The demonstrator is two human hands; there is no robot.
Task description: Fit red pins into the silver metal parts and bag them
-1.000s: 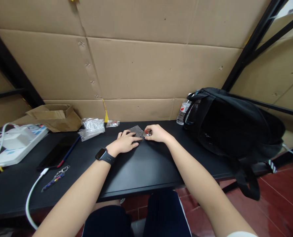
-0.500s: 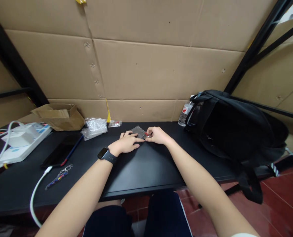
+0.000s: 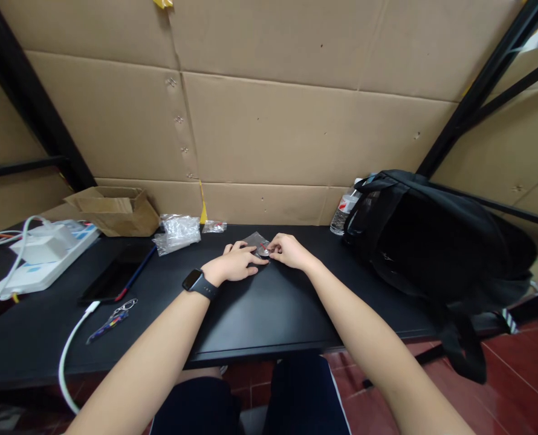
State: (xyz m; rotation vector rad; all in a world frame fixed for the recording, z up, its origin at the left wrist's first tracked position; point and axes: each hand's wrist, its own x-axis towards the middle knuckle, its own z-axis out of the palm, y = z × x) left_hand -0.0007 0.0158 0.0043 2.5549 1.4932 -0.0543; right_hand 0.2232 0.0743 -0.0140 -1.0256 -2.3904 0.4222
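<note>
A small clear plastic bag [image 3: 253, 239] lies on the black desk, with a little red item [image 3: 263, 246] showing at its right end. My left hand [image 3: 236, 263], with a dark watch on the wrist, rests on the bag's near side, fingers spread and index finger stretched toward the right. At the bag's right end, my right hand [image 3: 289, 251] pinches the plastic between thumb and fingers, close beside the red item. Whether the red item is inside the bag or printed on it, I cannot tell.
Behind are a stack of clear bags [image 3: 178, 234], a small packet [image 3: 214, 226] and an open cardboard box [image 3: 119, 211]. Leftward lie a phone [image 3: 117, 272], a keychain [image 3: 112, 320] and a power strip [image 3: 46, 260]. A bottle [image 3: 341, 211] and black backpack [image 3: 436, 241] stand right.
The red item now shows more clearly, just left of my right fingertips. My left index finger reaches slightly lower along the bag's near edge. The whole view has shifted a little.
</note>
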